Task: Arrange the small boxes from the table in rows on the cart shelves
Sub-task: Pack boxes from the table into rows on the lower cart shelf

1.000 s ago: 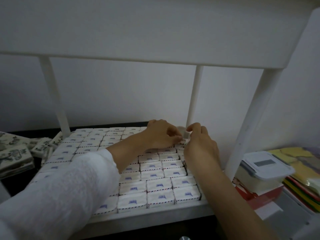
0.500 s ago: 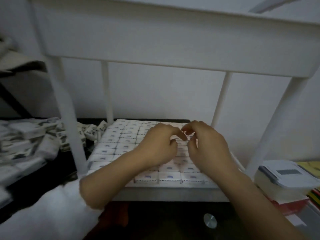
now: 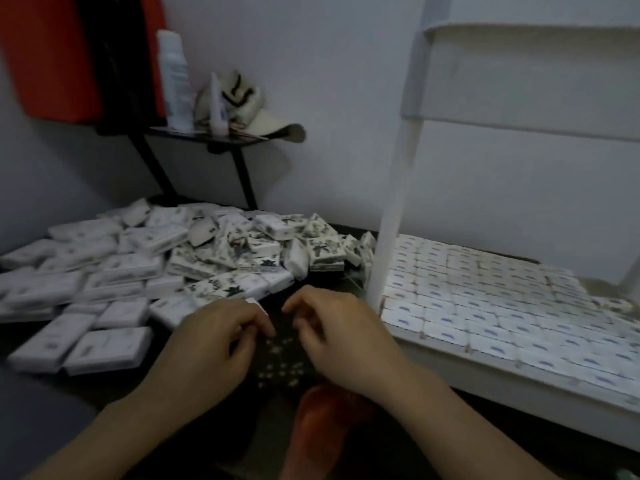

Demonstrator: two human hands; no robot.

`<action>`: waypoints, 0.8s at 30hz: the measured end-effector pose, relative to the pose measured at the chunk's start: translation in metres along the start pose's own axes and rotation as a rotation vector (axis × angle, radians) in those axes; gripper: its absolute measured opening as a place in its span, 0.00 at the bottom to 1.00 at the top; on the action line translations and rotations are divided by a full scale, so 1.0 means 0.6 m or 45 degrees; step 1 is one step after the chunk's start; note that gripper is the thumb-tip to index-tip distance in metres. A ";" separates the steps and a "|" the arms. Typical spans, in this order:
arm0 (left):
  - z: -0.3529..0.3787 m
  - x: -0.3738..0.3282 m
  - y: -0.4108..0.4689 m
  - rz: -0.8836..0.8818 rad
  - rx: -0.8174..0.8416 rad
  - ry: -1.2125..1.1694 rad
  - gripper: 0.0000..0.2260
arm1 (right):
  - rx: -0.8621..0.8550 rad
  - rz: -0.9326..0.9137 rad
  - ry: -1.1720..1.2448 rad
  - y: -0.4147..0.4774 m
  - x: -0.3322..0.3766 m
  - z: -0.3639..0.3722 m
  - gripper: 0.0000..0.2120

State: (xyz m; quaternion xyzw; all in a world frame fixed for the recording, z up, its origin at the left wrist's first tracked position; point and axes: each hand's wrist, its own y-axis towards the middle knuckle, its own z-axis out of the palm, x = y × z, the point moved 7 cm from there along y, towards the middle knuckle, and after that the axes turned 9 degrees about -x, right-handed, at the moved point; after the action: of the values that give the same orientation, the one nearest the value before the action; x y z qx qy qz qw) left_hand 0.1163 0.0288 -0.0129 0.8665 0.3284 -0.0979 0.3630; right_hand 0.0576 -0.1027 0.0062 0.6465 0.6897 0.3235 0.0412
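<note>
Many small white printed boxes (image 3: 221, 289) look light, crushable; pinch their long sides. Left hand (image 3: 214, 344), right hand (image 3: 343, 337): fingers loosely curled, seemingly empty.

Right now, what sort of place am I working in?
Likely a corner of a home room used for sorting stock: a wall shelf holds a cap and a bottle, and loose small boxes lie heaped beside a white cart.
</note>
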 end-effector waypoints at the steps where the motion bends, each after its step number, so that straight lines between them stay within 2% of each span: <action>1: -0.013 0.023 -0.001 -0.037 -0.051 0.051 0.14 | 0.022 0.001 -0.019 0.017 0.000 0.023 0.14; 4: -0.044 0.075 0.005 -0.081 -0.186 0.265 0.10 | 0.086 -0.029 -0.178 0.070 -0.006 0.082 0.24; 7: -0.040 0.108 0.021 -0.102 -0.071 0.539 0.18 | 0.117 -0.091 -0.406 0.123 -0.014 0.125 0.30; 9: -0.030 0.126 0.029 -0.149 0.006 0.613 0.23 | 0.136 -0.068 -0.547 0.152 -0.027 0.143 0.31; 13: -0.024 0.138 0.037 -0.144 -0.010 0.657 0.25 | 0.095 -0.069 -0.713 0.181 -0.039 0.158 0.26; 16: -0.028 0.144 0.039 -0.101 -0.038 0.567 0.25 | -0.027 -0.117 -0.658 0.186 -0.037 0.154 0.18; 18: -0.031 0.142 0.038 -0.083 -0.075 0.431 0.24 | -0.045 -0.102 -0.535 0.185 -0.042 0.151 0.16; 24: -0.041 0.134 0.033 -0.121 -0.208 0.026 0.22 | 0.070 -0.023 -0.418 0.188 -0.060 0.145 0.21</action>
State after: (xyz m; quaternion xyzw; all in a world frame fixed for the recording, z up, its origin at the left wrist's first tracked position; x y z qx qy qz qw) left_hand 0.1889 0.0755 -0.0169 0.8184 0.3796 -0.0793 0.4241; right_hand 0.2025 -0.1067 -0.0188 0.6852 0.6882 0.1942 0.1388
